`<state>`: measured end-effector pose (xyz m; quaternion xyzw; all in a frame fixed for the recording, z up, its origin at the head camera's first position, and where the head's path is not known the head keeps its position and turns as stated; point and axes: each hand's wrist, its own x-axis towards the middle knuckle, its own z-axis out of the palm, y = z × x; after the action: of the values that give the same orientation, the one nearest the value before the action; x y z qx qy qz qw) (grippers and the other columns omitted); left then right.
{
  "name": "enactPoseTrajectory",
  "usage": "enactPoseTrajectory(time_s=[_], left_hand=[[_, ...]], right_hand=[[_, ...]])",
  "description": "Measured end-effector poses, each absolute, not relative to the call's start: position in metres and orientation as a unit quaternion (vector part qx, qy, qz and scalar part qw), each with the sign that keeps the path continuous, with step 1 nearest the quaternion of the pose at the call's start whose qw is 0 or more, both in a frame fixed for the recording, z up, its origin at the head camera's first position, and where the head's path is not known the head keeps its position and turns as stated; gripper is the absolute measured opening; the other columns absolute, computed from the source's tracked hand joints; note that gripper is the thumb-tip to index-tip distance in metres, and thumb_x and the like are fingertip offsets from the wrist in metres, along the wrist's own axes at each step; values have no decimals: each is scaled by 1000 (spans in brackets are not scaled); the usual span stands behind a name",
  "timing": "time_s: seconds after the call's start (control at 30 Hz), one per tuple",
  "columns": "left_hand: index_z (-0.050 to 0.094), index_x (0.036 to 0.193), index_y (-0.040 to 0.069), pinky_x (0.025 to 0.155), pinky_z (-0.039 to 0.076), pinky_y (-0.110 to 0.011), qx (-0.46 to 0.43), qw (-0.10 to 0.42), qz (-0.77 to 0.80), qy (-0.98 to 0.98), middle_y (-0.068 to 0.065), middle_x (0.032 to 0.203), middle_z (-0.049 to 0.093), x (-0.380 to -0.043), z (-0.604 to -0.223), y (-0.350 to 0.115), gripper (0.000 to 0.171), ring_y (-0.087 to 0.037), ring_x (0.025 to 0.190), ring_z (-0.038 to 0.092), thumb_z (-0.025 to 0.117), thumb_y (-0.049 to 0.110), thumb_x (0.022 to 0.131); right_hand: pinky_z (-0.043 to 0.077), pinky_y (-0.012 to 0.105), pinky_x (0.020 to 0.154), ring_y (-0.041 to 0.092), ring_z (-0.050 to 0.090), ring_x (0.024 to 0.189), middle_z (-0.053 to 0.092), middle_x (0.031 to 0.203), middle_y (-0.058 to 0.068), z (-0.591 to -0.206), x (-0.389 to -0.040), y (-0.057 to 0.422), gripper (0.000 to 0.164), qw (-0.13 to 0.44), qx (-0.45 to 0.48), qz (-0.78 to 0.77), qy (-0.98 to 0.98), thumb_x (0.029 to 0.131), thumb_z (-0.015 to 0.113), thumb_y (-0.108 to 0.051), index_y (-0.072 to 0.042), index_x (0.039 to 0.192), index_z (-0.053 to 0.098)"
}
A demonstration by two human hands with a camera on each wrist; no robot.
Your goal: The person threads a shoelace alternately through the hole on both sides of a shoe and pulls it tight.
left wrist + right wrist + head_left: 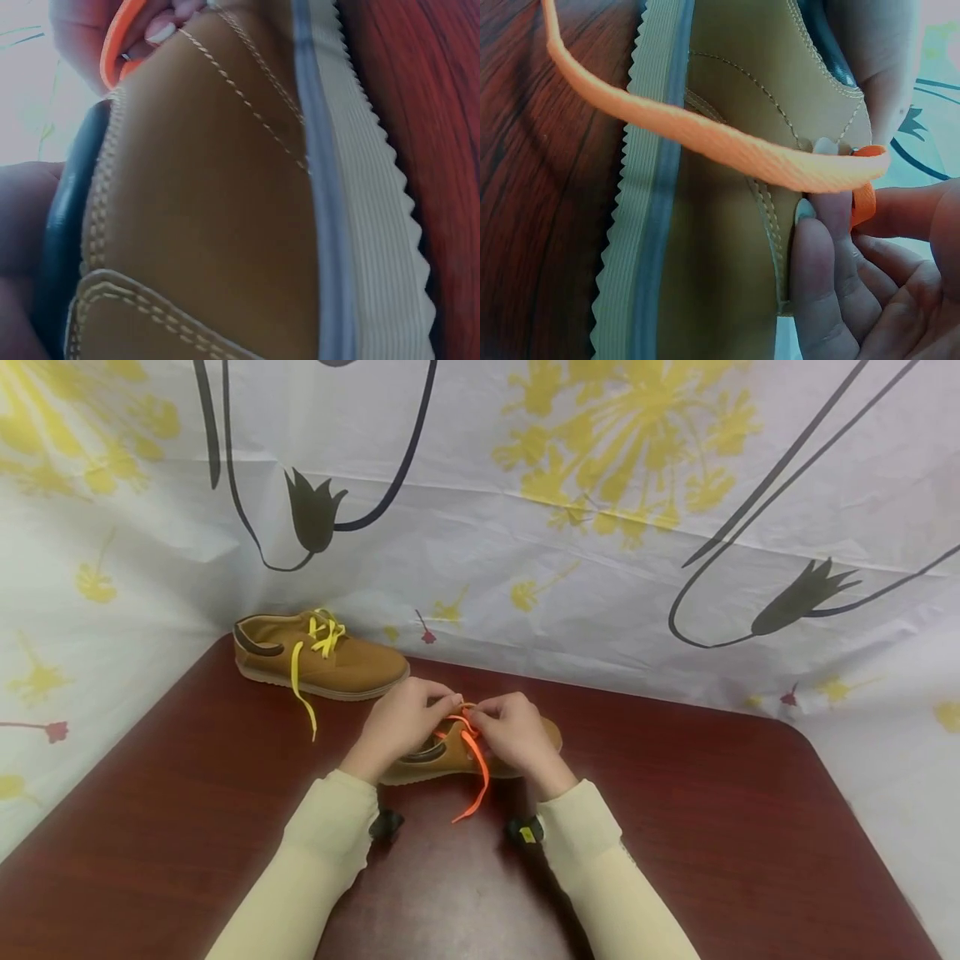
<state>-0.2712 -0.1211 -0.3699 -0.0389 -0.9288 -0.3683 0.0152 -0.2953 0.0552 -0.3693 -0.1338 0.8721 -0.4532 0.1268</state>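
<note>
A tan shoe [448, 758] with an orange shoelace [482, 765] sits on the table, its toe pointing right. Over its lacing my left hand [397, 722] pinches the lace between thumb and fingertips. From the other side my right hand [519, 735] pinches the lace close to the eyelets, its fingertips against the shoe's upper. One loose end of lace hangs down the near side onto the table; in the right wrist view this strand [742, 154] crosses the sole. The left wrist view is mostly filled by the shoe's side [202, 187], with an orange loop [114, 45] near the top.
A second tan shoe [330, 668] with a yellow shoelace [296, 672] stands at the back left, one lace end trailing onto the table. The dark red table [675, 827] has rounded corners. White patterned sheeting [465, 543] hangs behind it and along both sides.
</note>
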Motion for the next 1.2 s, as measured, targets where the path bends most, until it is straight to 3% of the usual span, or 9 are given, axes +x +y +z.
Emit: enactPoseTrajectory(time_s=[0.13,0.27,0.37,0.53,0.73,0.87,1.03,1.2], left_hand=[[80,103,21,68,49,-31,-9,10,-403,-915,0,91,73,-270,-368,-124,26,-15,73,62,62,40,100],[80,103,22,70,51,-31,27,-3,-424,-905,2,100,76,-269,-366,-125,29,-17,78,67,67,47,95],[80,105,23,68,51,-29,42,-20,-443,-895,1,103,76,-270,-365,-126,29,-19,83,70,68,47,93],[80,106,16,66,53,-29,60,-48,-516,-853,-5,107,76,-276,-364,-126,27,-21,85,66,71,37,92],[80,105,7,81,51,-27,46,-34,-517,-854,-10,113,74,-285,-364,-121,25,-20,99,62,70,28,96],[80,105,7,72,50,-26,38,-24,-490,-870,-10,111,74,-284,-364,-119,25,-20,92,61,67,28,98],[79,104,5,65,52,-27,40,-25,-498,-866,-10,105,73,-283,-363,-121,26,-19,82,61,66,27,98],[76,103,2,88,58,-38,37,-32,-513,-857,-13,107,73,-285,-363,-126,29,-25,97,71,62,27,101]], right_hand=[[58,35,56,21,67,52,71,65,7,-371,-296,50,22,123,-144,-464,866,100,63,-22,-8,101,80],[55,27,52,14,66,49,72,68,7,-371,-295,46,22,119,-149,-469,862,100,63,-22,-7,104,80],[57,31,54,13,66,49,71,68,8,-370,-295,46,22,126,-148,-475,858,100,63,-21,-7,105,79],[60,37,58,14,66,50,71,68,9,-369,-295,49,23,135,-156,-479,853,101,62,-21,-6,106,79],[50,26,49,14,62,49,72,68,7,-368,-296,57,24,113,-153,-467,864,100,63,-24,-8,104,80],[47,26,48,18,59,49,68,65,8,-367,-300,62,26,100,-168,-454,869,100,63,-29,-10,96,80],[57,36,55,26,63,54,75,80,10,-365,-306,69,26,78,-156,-509,843,100,64,-30,-9,96,79],[59,38,75,21,71,79,78,100,6,-368,-315,79,18,23,-179,-474,862,99,66,-23,-13,108,78]])
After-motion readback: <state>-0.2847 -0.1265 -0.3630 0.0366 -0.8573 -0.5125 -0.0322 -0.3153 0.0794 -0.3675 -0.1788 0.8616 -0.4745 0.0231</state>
